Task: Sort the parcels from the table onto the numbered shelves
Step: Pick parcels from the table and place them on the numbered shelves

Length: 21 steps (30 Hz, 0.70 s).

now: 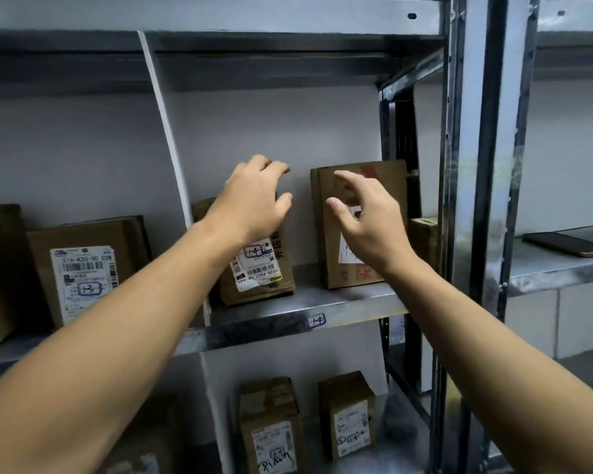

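Note:
Both of my hands reach into the right compartment of a grey metal shelf [339, 302], whose front edge carries a handwritten tag [316, 320]. My left hand [254, 200] hovers with fingers spread over a small brown parcel [264, 275] that has a white label marked by hand. My right hand [367, 220] is open in front of a taller brown box [387, 186] standing upright against the back wall. Neither hand holds anything. Whether either hand touches a box is unclear.
A slanted white divider [166, 131] separates this compartment from the left one, where a labelled parcel [83, 268] leans. Two small boxes [271, 429] [348, 415] stand on the shelf below. A metal upright [459, 200] bounds the right side; a dark phone [569, 244] lies on the neighbouring shelf.

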Each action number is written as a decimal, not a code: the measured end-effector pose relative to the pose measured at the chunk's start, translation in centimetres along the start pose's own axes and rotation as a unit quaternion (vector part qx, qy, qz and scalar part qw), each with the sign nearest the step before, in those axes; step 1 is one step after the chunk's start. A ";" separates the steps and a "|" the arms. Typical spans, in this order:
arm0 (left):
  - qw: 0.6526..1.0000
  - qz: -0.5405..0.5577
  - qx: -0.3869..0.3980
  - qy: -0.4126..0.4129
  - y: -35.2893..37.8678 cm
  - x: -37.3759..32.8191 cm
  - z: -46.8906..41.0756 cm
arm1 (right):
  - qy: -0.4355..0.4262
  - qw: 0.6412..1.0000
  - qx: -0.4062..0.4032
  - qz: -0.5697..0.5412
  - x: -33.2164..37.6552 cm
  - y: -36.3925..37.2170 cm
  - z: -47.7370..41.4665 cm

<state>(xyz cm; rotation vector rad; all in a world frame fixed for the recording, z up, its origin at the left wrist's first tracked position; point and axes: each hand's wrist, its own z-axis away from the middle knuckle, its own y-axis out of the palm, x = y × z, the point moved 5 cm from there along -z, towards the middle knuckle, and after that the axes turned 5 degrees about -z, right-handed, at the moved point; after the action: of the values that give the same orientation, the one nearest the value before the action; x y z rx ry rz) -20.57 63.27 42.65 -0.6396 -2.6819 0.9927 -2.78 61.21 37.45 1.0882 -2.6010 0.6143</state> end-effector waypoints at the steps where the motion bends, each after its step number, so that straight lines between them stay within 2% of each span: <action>1: 1.000 -0.011 0.011 -0.014 -0.1 0.8 0.5 | 0.003 1.000 0.017 -0.014 0.5 0.9 0.4; 5: 0.996 -0.046 0.048 -0.056 -0.3 3.1 2.4 | 0.050 0.993 0.087 -0.064 1.4 4.2 1.3; 9: 0.995 -0.062 0.058 -0.056 -0.4 3.3 3.2 | 0.127 0.979 0.128 -0.099 1.2 7.1 1.7; 12: 0.995 -0.056 0.057 -0.054 -0.4 3.1 3.3 | 0.179 0.964 0.135 -0.140 1.4 8.8 1.9; 21: 0.991 -0.088 0.063 -0.082 -0.4 4.1 3.7 | 0.201 0.954 0.117 -0.187 0.6 9.8 2.5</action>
<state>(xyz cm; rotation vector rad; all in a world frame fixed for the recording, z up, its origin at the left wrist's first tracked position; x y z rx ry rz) -25.58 62.76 40.30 -0.3018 -2.7267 1.2003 -10.41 65.84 32.69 1.3200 -1.9481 0.9489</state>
